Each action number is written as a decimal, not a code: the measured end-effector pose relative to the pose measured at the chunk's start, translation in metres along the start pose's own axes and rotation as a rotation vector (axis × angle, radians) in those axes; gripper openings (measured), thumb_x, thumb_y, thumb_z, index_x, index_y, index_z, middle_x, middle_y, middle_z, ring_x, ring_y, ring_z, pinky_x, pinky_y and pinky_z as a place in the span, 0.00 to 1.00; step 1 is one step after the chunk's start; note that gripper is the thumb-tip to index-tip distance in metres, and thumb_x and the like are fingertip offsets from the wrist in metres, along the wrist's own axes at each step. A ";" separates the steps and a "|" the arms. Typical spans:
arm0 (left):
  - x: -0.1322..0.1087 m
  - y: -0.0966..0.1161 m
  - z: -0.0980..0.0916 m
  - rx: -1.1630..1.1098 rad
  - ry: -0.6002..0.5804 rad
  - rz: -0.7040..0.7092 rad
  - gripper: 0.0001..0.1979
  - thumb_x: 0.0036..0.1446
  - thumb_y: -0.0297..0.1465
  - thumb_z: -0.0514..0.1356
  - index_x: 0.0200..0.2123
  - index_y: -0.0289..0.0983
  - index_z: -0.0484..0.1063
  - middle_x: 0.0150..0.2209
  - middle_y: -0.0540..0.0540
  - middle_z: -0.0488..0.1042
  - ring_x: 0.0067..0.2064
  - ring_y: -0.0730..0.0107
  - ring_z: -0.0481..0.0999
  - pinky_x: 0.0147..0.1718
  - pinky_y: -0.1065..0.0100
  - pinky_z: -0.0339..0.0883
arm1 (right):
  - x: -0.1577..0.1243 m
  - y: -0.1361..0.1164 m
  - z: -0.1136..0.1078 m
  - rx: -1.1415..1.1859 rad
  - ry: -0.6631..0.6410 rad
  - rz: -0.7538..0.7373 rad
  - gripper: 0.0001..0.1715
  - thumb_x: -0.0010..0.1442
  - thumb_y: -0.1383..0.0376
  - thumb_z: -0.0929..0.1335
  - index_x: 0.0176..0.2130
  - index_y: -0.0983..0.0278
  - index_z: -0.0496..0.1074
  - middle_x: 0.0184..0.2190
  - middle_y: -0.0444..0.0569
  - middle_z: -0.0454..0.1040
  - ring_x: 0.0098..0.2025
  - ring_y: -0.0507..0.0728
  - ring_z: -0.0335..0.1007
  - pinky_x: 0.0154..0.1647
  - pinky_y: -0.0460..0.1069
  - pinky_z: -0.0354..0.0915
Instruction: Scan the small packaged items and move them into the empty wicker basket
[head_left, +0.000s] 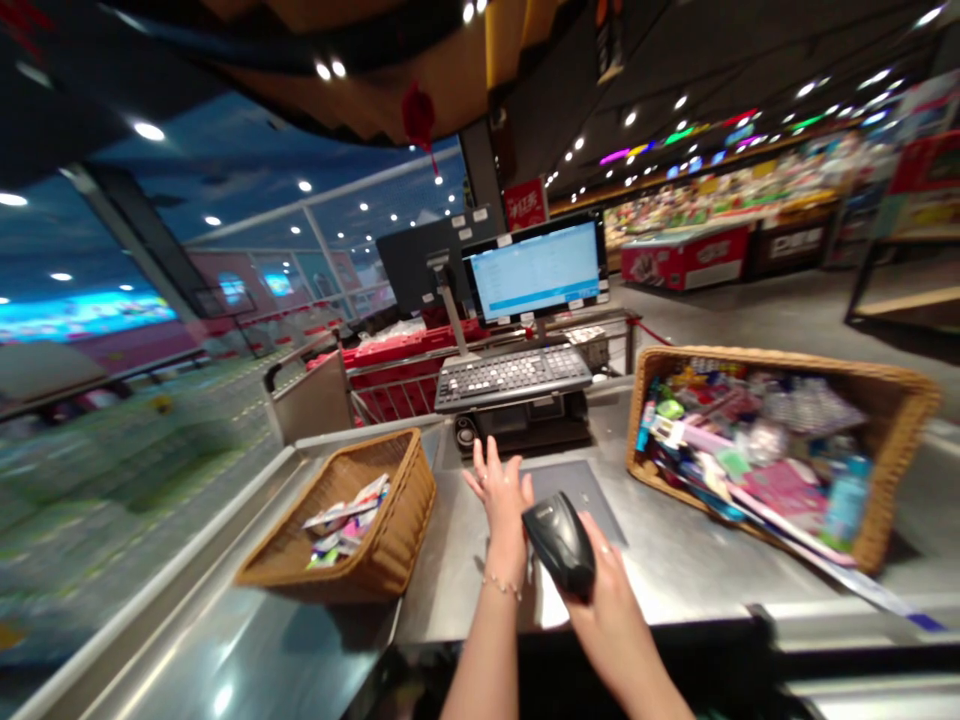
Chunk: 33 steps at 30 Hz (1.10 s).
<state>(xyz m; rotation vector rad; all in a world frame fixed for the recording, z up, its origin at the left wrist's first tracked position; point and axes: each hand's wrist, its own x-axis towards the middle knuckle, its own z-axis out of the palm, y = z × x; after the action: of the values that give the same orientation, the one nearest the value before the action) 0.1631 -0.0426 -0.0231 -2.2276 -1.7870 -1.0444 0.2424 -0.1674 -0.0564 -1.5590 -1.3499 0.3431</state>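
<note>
The scanner (561,545) is black, with a soft grey shine on its top. The small basket (337,520) and the big basket (780,455) have the same brown woven pattern. In the big basket, one bottle (847,500) is light blue and the packets (795,495) are mostly pink, with some blue and silver. The keyboard (513,378) is dark grey with pale keys, and the screen (536,270) shows white and light blue. The counter (675,570) is plain silver. Behind it, the crates (390,385) are red, and the freezer (684,258) is red and white.
</note>
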 end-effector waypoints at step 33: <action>-0.002 0.029 0.008 -0.028 -0.019 0.067 0.14 0.53 0.26 0.61 0.43 0.42 0.77 0.66 0.41 0.58 0.69 0.48 0.48 0.61 0.33 0.44 | 0.001 0.019 -0.017 0.025 0.098 0.014 0.33 0.55 0.63 0.62 0.59 0.67 0.61 0.60 0.61 0.66 0.65 0.69 0.56 0.64 0.68 0.54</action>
<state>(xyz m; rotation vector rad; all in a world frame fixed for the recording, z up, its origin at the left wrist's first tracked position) 0.1925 -0.0489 -0.0211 -2.3038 -1.7022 -1.0449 0.2666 -0.1724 -0.0639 -1.5453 -1.2556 0.2872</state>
